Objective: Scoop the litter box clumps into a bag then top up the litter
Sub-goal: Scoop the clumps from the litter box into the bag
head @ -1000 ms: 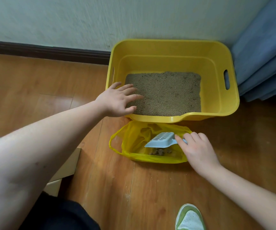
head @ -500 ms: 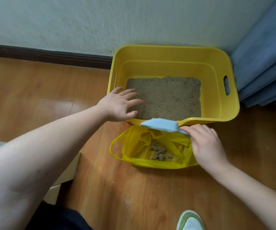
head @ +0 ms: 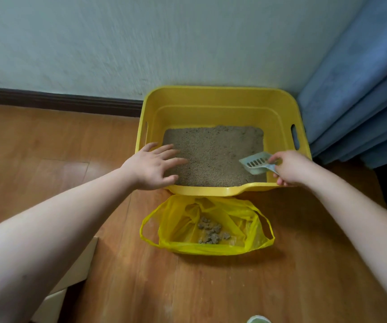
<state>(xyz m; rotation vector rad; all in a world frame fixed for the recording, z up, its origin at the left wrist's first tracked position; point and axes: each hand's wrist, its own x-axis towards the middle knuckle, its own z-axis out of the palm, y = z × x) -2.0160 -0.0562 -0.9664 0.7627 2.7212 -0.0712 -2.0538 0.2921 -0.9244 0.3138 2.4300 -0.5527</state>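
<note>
A yellow litter box (head: 220,96) stands against the wall, with grey-brown litter (head: 211,155) covering its floor. My left hand (head: 151,165) rests with spread fingers on the box's front left corner. My right hand (head: 290,167) grips the handle of a pale blue slotted scoop (head: 255,162), whose head lies inside the box at the litter's right front. On the floor in front of the box lies an open yellow plastic bag (head: 176,229) with several grey clumps (head: 211,229) in it.
Blue curtain folds (head: 360,94) hang to the right of the box. A dark baseboard (head: 57,101) runs along the wall. A pale box edge (head: 71,283) sits at lower left and a shoe tip (head: 259,320) at the bottom edge, on wooden floor.
My right hand lifted the scoop out of the bag, over the box's front rim and into the litter at the right. The clumps stayed in the bag. My left hand stayed on the box.
</note>
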